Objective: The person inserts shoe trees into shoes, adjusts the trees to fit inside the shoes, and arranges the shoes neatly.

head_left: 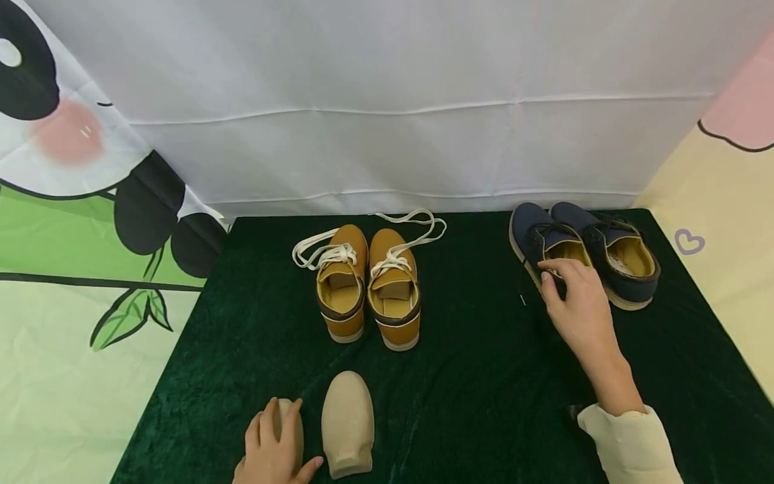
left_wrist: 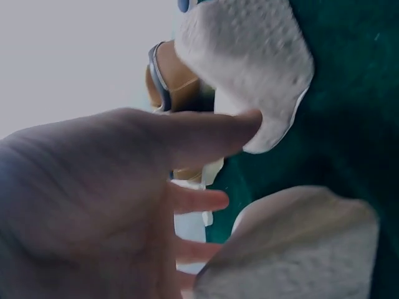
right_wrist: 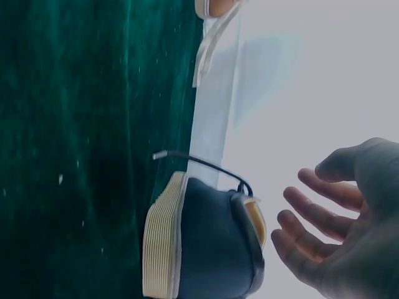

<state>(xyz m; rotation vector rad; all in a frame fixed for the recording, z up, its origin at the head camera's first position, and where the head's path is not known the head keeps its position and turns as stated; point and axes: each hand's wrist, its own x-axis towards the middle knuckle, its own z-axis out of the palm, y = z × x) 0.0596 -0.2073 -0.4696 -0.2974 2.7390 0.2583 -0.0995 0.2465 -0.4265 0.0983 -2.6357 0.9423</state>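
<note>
Left hand [head_left: 272, 445] at left beige shoe form [head_left: 281, 413], right hand [head_left: 577, 306] at left navy lace-up shoe [head_left: 527, 226]
Left fingers spread over it on green cloth [head_left: 478, 396]; right fingers loosely bent, empty, above the heel

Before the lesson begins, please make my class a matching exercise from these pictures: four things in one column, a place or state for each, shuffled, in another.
Column one
1. Brown shoes
2. Blue shoes
3. Beige foot-shaped forms
4. Green cloth

Column two
A. Nearest the left hand
B. Spread underneath the shoes
C. Nearest the right hand
D. Threaded with white laces

Right pairs: 1-D, 2-C, 3-A, 4-B
</note>
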